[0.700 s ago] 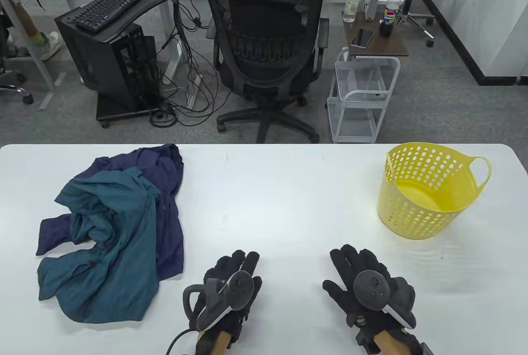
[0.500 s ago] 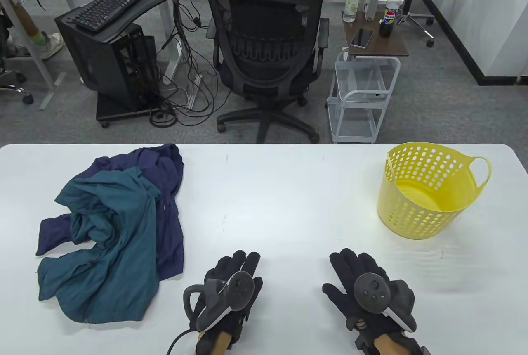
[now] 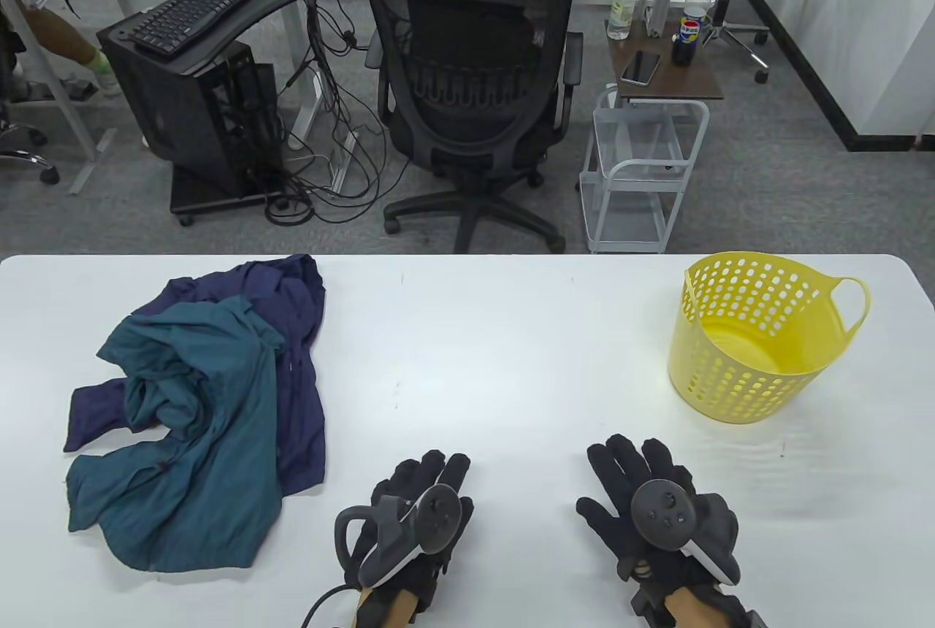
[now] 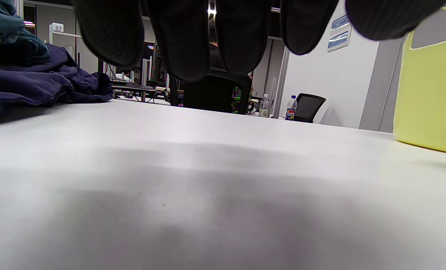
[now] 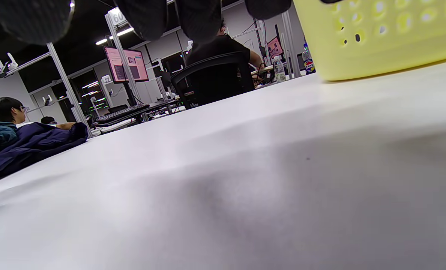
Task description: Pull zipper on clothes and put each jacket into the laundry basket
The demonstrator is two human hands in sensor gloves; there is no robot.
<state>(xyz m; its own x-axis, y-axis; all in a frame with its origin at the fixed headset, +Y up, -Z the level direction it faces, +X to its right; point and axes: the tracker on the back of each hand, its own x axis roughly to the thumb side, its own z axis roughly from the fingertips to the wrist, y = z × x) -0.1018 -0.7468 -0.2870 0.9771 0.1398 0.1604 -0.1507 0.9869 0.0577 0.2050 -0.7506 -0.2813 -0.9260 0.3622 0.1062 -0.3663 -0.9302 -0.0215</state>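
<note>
My left hand (image 3: 413, 511) lies low over the table (image 3: 497, 336) near its front edge, palm down, fingers straight and close together, holding nothing. In the left wrist view the fingertips (image 4: 181, 41) hang a little above the white surface. My right hand (image 3: 646, 504) is beside it, well apart, also palm down, with the fingers spread wider and the thumb out to the side; it holds nothing too. Each hand carries a tracker (image 3: 409, 529) on its back.

The table is white and smooth, with only small marks. Behind it I see a grey floor, a black chair (image 3: 471, 95) with a person sitting in it, a keyboard (image 3: 197, 9) on a black stand, a small white cart (image 3: 643, 171) and two bottles (image 3: 690, 18) on a brown side table.

The two jackets lie in one crumpled pile on the left part of the table, well away from both hands. The teal jacket (image 3: 190, 438) is on top and nearer to me; the navy jacket (image 3: 292, 336) is under it and reaches toward the far edge. I cannot tell whether the zippers are closed. The basket (image 3: 760, 343) is yellow, with holes in its wall and a loop handle, and stands upright on the right side, beyond my right hand.
</note>
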